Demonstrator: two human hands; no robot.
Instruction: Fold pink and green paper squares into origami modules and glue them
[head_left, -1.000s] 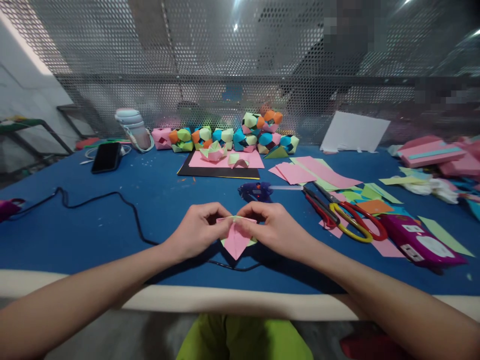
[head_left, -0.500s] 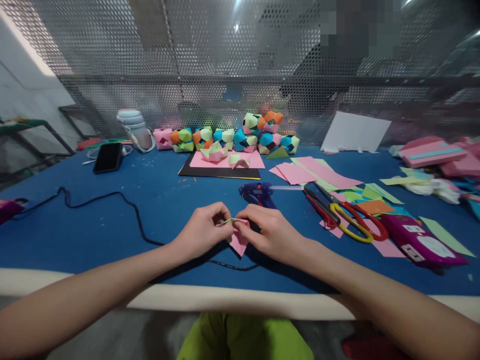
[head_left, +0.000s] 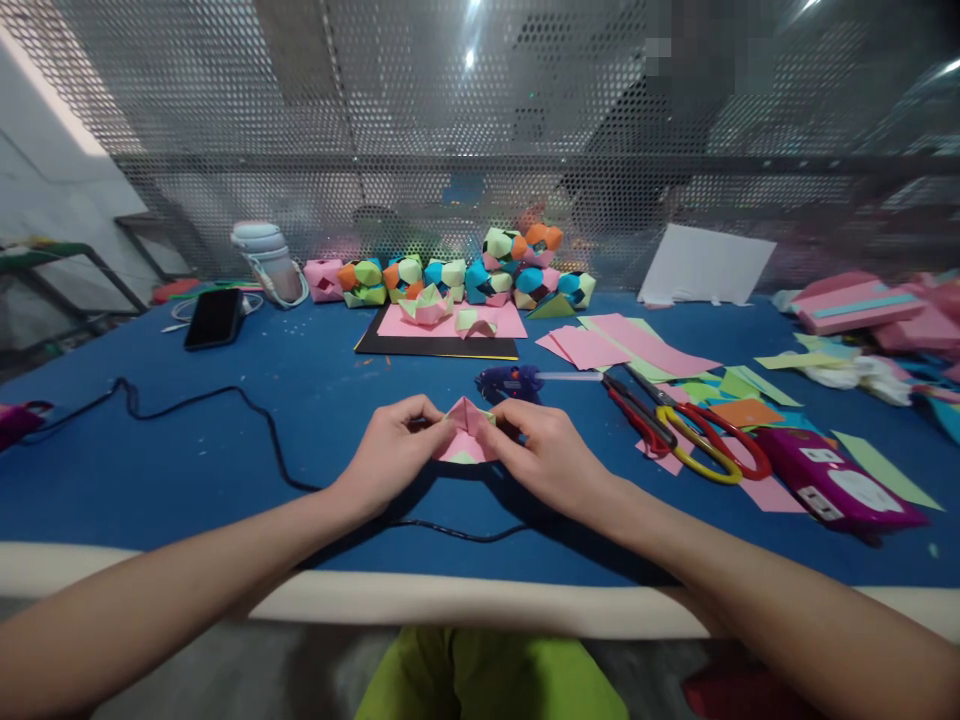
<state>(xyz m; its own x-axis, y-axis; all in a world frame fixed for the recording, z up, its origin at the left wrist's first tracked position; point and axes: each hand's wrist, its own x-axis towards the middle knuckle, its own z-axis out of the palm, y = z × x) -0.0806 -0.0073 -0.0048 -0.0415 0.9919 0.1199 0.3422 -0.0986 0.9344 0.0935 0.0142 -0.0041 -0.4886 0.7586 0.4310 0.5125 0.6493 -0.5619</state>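
A small folded paper piece (head_left: 466, 442), pink with pale green edges, is held above the table between my two hands. My left hand (head_left: 397, 445) pinches its left side between thumb and fingers. On its right side, my right hand (head_left: 536, 445) grips in the same way. The middle of the paper rises to a pink peak. Just beyond my hands lies a blue glue gun (head_left: 510, 382) with a clear glue stick in its back. Its lower part is hidden behind my right hand.
Folded paper balls (head_left: 446, 275) line the back by the mesh. Scissors (head_left: 675, 430), paper sheets (head_left: 645, 345) and a purple packet (head_left: 840, 480) lie to the right. A black cord (head_left: 255, 400) crosses the left side, near a phone (head_left: 214, 318) and a bottle (head_left: 268, 262).
The folded paper has turned in my hands: its pink point hung downward and now stands up, with the piece spread wider. My hands have moved slightly apart.
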